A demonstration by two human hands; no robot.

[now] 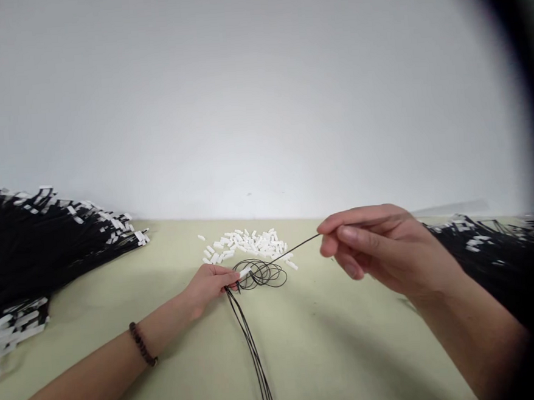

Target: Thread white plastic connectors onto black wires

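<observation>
My left hand [215,281] is closed in a pinch on several thin black cords, with a small white sleeve [245,271] at its fingertips. Loops of black cord [272,277] curl out beyond the sleeve, while the long ends [254,353] hang toward the table's front edge. Raised at the right, my right hand [366,245] pinches one black cord [301,243] between thumb and forefinger and holds it stretched straight from the loops. Its other fingers are loosely curled.
Behind the loops lies a scattered heap of small white sleeves [263,243] on the pale green table [182,358]. A large pile of black cords with white ends [46,246] lies at left, another dark pile [485,252] at right. A white wall [260,103] rises behind.
</observation>
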